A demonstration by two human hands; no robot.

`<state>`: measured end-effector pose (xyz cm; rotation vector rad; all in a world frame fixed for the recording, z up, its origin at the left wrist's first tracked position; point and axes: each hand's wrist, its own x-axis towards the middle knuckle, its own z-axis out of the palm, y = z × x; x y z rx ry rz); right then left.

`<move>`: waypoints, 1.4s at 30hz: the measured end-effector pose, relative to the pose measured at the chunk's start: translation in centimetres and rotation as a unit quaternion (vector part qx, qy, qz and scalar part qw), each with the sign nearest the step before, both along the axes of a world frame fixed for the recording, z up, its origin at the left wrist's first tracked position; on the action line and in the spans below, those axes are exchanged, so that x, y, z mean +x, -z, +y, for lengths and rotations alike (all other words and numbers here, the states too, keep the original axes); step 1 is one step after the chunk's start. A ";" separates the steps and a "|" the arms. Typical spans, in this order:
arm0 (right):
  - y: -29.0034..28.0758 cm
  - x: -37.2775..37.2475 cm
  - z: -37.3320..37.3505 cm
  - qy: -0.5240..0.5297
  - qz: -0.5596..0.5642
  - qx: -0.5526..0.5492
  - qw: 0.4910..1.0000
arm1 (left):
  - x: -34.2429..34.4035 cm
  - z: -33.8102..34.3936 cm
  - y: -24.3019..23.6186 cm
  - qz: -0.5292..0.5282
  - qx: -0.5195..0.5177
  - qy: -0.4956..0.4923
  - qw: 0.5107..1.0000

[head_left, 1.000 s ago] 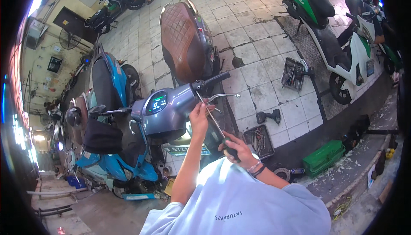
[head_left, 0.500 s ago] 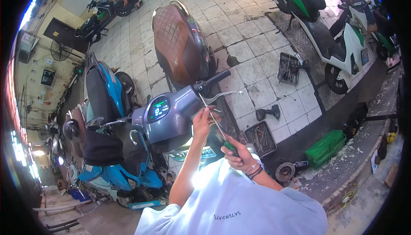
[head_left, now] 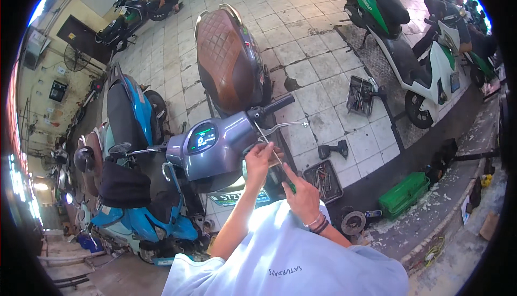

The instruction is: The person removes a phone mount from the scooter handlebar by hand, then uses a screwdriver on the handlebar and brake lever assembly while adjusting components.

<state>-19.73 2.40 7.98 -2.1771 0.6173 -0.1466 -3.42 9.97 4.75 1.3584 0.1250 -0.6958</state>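
A long-shafted screwdriver [head_left: 277, 157] with a green handle slants up to the right side of a scooter's purple-grey handlebar cover [head_left: 230, 141], close to the grip. My right hand [head_left: 305, 201] is closed round its handle, the index finger laid along it toward the shaft. Higher up, the fingers of my left hand [head_left: 258, 162] are pinched at the shaft, just under the cover. The screwdriver's tip meets the cover near the silver brake lever [head_left: 285, 126]; what it touches there is too small to tell. A lit display [head_left: 202, 140] sits in the cover.
A brown quilted seat [head_left: 223, 59] lies behind the handlebar. Blue scooter [head_left: 141, 113] stands left, white-green scooter [head_left: 412, 59] right. On the floor at right are a cordless drill [head_left: 333, 149], tool trays [head_left: 340, 192] and a green box [head_left: 401, 194]. A person crouches far back.
My right hand has turned over the handle, with its index finger now extended along the screwdriver. My left hand stays near the shaft, slightly lower. The view has shifted a little.
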 end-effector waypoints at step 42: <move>3.5 -5.2 -0.7 -0.003 -0.036 0.699 0.715 | -1.1 -0.3 1.6 -0.031 -0.070 -0.033 0.997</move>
